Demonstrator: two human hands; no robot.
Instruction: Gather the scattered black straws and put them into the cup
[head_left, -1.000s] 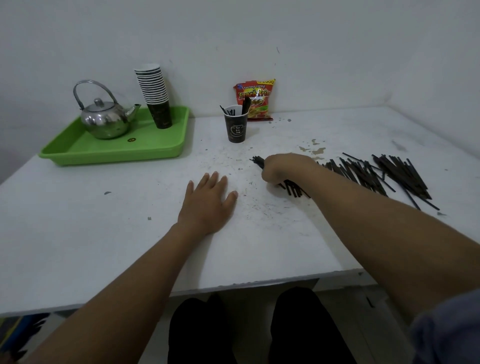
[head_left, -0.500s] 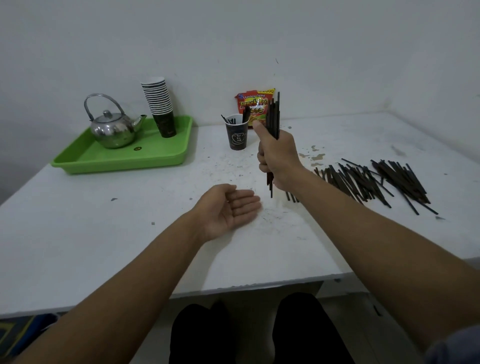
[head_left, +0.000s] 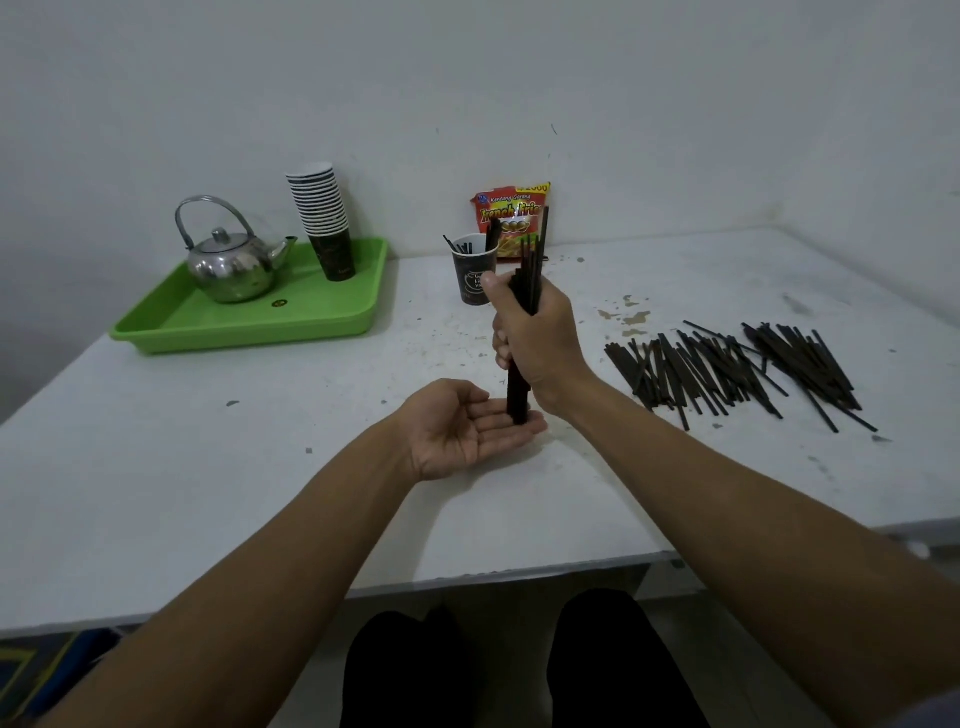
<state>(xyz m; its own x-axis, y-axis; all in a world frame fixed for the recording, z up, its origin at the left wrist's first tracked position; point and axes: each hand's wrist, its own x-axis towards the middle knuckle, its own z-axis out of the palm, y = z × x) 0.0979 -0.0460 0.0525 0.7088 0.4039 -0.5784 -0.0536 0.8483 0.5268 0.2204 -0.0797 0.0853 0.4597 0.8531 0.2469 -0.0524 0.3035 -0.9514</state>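
Observation:
My right hand (head_left: 535, 338) grips an upright bundle of black straws (head_left: 531, 270) above the table's middle. The bundle's lower ends (head_left: 518, 402) rest on the fingers of my left hand (head_left: 462, 428), which lies palm up and open on the table. A black paper cup (head_left: 470, 278) with a few straws in it stands just behind my right hand. Many loose black straws (head_left: 727, 364) lie scattered on the table to the right.
A green tray (head_left: 249, 317) at the back left carries a metal kettle (head_left: 231, 260) and a stack of paper cups (head_left: 322, 218). A red snack bag (head_left: 511, 215) leans on the wall behind the cup. The white table's front edge (head_left: 467, 577) is near my knees.
My right hand lifted a bundle of straws off the table and stood it upright. My left hand turned palm up, and the bundle's ends now rest on its fingers.

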